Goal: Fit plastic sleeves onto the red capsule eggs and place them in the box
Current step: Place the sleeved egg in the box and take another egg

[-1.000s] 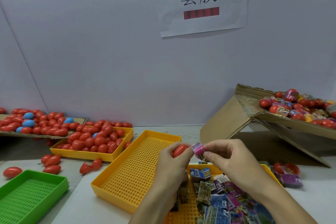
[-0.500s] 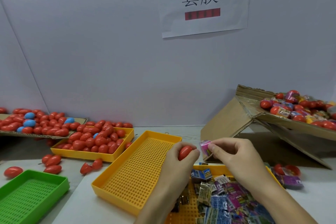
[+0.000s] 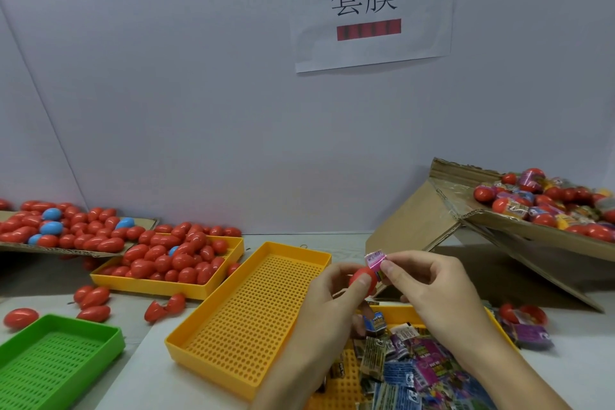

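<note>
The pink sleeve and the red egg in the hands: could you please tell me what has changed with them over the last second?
The right hand has brought the pink sleeve against the red capsule egg, so the gap between them has closed and the sleeve now touches the egg's end. The left hand keeps its grip on the egg. The trays, the loose eggs and the cardboard box have not moved.

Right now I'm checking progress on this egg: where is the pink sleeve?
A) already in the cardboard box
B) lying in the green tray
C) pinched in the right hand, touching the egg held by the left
C: the right hand pinches the pink sleeve against the red egg that the left hand holds.
</note>
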The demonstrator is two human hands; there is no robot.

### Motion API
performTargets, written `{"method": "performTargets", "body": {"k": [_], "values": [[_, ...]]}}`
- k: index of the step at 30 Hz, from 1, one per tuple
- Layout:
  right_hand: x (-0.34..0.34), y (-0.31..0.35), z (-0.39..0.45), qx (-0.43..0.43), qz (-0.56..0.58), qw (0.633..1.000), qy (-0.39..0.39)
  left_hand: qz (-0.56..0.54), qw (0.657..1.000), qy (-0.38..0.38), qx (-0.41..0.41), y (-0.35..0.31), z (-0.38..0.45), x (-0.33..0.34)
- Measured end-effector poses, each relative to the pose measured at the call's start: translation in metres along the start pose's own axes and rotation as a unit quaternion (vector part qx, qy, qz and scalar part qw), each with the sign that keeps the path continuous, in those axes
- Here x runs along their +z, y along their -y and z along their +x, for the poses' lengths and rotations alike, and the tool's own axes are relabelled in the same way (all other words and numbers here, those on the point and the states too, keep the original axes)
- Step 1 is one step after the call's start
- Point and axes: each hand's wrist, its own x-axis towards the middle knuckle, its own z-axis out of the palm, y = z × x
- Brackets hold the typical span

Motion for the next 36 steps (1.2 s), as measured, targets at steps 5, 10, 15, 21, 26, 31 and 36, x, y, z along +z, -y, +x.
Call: {"method": "performTargets", "body": {"k": [5,10,15,21,26,31,36], "values": [[-0.0015,0.0007,0.0004,-0.004,0.014,1.000,0.015,0.037,0.998,-0.016,0.043,0.0029,-0.0013,-0.0018],[-0.0013,0.0012,0.0011,-0.001,0.024,1.000,0.010,0.038,0.997,-0.016,0.071,0.0001,-0.0019,-0.0024],[-0.0022,0.0000,0.0005,0.000,0.022,1.000,0.014,0.012,0.997,-0.033,0.074,-0.0005,-0.0010,-0.0022],[-0.0023,0.0007,0.0002,-0.004,0.027,1.000,0.015,0.019,0.996,-0.045,0.070,0.0018,0.0008,-0.0027],[-0.0029,0.0017,0.0005,0.001,0.020,1.000,0.011,0.031,0.996,-0.042,0.070,0.0020,0.0011,-0.0030],[-0.0040,0.0028,-0.0005,0.011,0.032,0.999,0.014,0.030,0.996,-0.041,0.073,0.0000,-0.0005,-0.0030],[-0.0037,0.0041,-0.0007,0.017,0.036,0.999,0.027,0.026,0.997,-0.039,0.068,-0.0015,-0.0011,-0.0027]]}}
